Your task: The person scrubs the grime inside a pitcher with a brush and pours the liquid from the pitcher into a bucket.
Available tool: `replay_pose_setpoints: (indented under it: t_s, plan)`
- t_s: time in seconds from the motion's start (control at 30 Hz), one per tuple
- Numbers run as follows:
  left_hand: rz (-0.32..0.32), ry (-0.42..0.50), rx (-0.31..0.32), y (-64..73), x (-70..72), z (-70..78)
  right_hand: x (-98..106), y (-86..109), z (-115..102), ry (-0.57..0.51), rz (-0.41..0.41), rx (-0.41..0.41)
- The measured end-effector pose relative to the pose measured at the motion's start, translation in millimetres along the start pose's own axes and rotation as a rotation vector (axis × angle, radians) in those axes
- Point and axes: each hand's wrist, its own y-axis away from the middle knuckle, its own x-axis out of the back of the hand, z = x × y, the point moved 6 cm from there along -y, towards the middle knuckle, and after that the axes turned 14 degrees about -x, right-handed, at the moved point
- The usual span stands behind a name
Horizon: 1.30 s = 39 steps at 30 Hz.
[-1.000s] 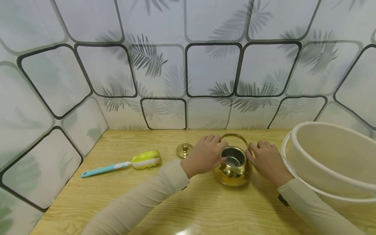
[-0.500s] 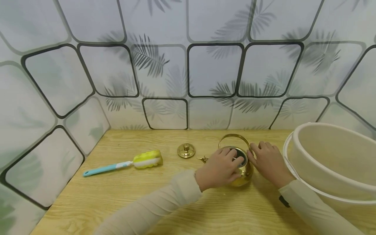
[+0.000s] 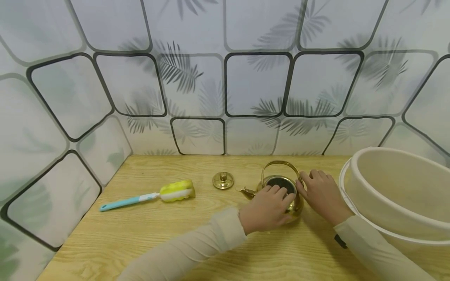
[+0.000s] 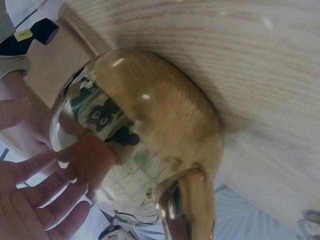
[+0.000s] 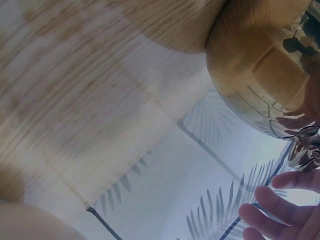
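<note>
A shiny gold teapot (image 3: pixel 297 208) stands on the wood-grain table, its spout (image 3: pixel 247 192) pointing left and its arched handle (image 3: pixel 281 162) upright. My left hand (image 3: pixel 267 207) is over the near side of the round opening (image 3: pixel 277 181), fingers spread apart in the left wrist view with fingertips right at the rim. The opening looks dark inside, and the hand hides part of it. My right hand (image 3: pixel 321 193) holds the handle's right lower end between thumb and fingers. To the left lies the gold lid (image 3: pixel 223 180), knob up.
A bottle brush with a yellow sponge head (image 3: pixel 175 191) and blue handle (image 3: pixel 121 203) lies at the left. A large white basin (image 3: pixel 393 195) stands at the right, close beside my right forearm. A patterned wall (image 3: pixel 256 86) rises behind the table's back edge.
My left hand has moved right and toward me, from the teapot's left side to its opening's near edge, uncovering the spout and lid. The right hand stays at the handle.
</note>
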Motion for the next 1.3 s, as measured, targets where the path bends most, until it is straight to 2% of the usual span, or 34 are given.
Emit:
replay_pose_setpoints:
  t_s: [0.47,0.57,0.9,1.3]
  plan:
    - [-0.046,0.008,0.046,2.6,-8.1,0.1,-0.8,-0.2,0.8,0.000,0.010,0.007]
    - [-0.037,-0.003,0.052,2.0,-9.4,-1.1,-0.4,-0.2,0.3,0.000,0.015,0.013]
    - [-0.054,-0.022,0.051,-1.1,-13.1,-5.5,0.4,-1.5,-0.9,-0.010,0.023,0.017]
    - [-0.059,0.020,0.048,-3.2,-13.8,-6.5,-0.2,-1.2,0.0,-0.012,0.020,0.021]
